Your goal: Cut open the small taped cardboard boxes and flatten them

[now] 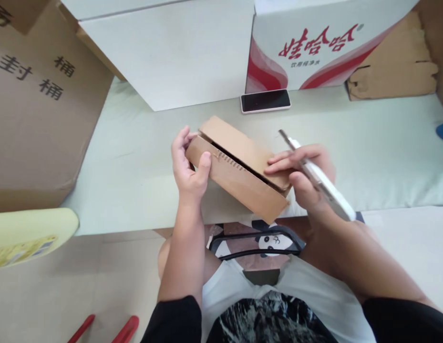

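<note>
A small brown cardboard box (242, 190) is tilted at the front edge of the covered table, its lid flap (231, 136) parted from the side by a dark gap. My left hand (190, 164) grips the box's left end, thumb on the near side and fingers behind. A white utility knife (324, 186) lies in my right hand (310, 169), its blade pointing up and left, away from the cardboard. Fingertips of that hand rest on the flap near the box's right end. What is inside the box is hidden.
A phone (266, 101) lies behind the box, before a white carton with red print (307, 52). Flattened cardboard (395, 78) is at the back right. A large brown carton (38, 124) and a yellow container (31, 233) stand left. Beneath the table edge shows a panda-print bag (235, 264).
</note>
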Tool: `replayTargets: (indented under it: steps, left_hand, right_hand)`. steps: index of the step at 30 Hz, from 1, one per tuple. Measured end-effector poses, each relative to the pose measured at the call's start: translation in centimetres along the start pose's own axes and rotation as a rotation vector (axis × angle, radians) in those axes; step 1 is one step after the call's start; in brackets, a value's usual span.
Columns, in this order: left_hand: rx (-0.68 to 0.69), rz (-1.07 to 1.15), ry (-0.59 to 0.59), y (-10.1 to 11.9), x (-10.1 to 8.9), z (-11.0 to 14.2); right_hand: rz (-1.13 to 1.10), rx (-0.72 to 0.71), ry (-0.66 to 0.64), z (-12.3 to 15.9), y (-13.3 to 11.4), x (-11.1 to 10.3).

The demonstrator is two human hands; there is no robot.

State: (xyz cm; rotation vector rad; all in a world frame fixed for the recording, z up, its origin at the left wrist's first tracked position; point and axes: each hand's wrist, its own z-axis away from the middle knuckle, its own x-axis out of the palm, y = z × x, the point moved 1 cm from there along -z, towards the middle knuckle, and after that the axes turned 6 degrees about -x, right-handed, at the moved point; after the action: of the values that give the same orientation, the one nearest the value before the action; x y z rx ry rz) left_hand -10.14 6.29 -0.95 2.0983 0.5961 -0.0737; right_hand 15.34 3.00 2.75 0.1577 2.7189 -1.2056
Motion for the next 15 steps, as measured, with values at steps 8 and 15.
replayTargets:
  steps: [8, 15]
  left_hand:
    - [0.056, -0.196, -0.09, 0.8, -0.1, -0.7]
    - [-0.142, -0.146, -0.018, 0.2, -1.9, -0.8]
  right_hand:
    - [-0.241, 0.128, -0.048, 1.0, -0.1, -0.3]
    - [-0.095, 0.45, 0.137, 1.6, 3.2, -2.0]
